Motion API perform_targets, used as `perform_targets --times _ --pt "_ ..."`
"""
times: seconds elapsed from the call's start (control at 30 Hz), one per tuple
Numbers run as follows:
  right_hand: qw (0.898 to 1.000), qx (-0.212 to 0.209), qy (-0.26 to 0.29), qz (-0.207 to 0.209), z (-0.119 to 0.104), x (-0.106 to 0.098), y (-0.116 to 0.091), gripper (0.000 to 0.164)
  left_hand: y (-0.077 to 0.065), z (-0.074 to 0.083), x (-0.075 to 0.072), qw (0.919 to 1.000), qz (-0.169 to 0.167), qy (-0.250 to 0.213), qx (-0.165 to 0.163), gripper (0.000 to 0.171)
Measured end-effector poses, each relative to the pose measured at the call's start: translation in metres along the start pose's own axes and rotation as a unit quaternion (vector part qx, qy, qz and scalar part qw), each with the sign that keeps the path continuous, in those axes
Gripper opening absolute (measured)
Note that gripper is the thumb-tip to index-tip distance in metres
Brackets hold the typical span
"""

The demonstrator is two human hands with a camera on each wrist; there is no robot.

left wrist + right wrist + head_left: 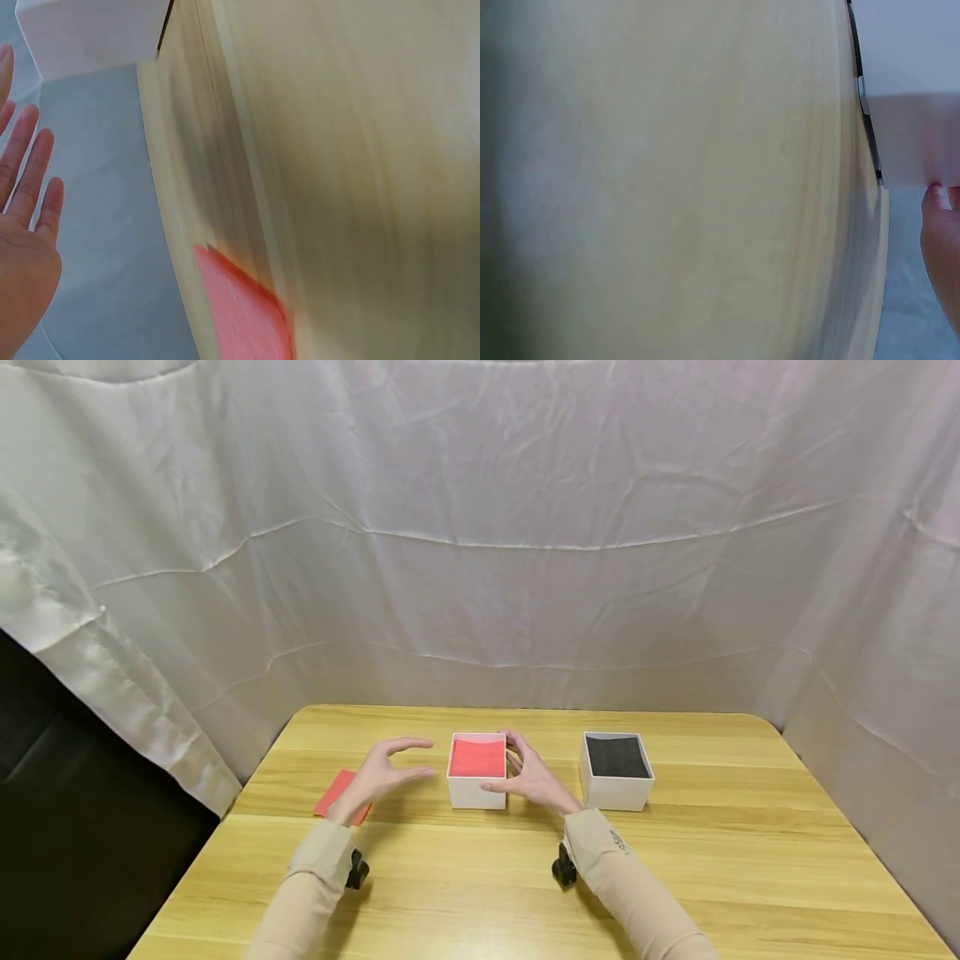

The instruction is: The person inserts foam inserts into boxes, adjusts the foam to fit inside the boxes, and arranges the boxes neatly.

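A white square box [476, 793] with a red cloth-like piece [478, 758] filling its open top stands mid-table. My right hand [534, 778] grips this box at its right side, with the thumb on the front face and a finger at the far corner. In the right wrist view the thumb [934, 206] meets the box's white wall [915, 139]. To the left of the box, my left hand [384, 772] is held apart from it, fingers spread and nothing held. A flat red piece [330, 793] lies on the table beneath the left wrist, partly hidden by it.
A second white box [618, 793] with a dark grey piece [617, 757] in its top stands to the right, beyond my right hand. The wooden table [465, 893] ends at a pale curtain [480, 593]. A black surface [90, 827] is at the left.
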State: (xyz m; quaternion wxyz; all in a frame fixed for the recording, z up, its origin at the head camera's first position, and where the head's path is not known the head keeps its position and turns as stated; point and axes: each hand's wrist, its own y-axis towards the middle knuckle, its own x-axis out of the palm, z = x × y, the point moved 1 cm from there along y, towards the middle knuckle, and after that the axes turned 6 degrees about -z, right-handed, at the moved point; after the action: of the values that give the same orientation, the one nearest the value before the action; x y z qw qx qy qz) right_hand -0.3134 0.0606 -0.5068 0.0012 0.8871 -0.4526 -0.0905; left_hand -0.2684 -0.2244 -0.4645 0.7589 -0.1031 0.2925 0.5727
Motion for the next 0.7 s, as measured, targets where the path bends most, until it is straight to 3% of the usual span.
perform_targets --times 0.27,0.53,0.7 --pt "1.0 -0.004 0.0 -0.002 0.0 0.0 0.0 0.095 -0.015 -0.01 -0.015 0.9997 0.008 -0.004 -0.024 0.049" --pt "1.0 -0.004 0.001 -0.004 0.0 0.001 0.0 0.095 -0.035 -0.038 -0.033 0.9996 0.001 -0.006 -0.028 0.056" --pt "1.0 -0.004 0.004 -0.007 0.0 0.0 0.0 0.095 -0.05 -0.052 -0.045 0.9986 -0.001 0.028 -0.045 0.059"
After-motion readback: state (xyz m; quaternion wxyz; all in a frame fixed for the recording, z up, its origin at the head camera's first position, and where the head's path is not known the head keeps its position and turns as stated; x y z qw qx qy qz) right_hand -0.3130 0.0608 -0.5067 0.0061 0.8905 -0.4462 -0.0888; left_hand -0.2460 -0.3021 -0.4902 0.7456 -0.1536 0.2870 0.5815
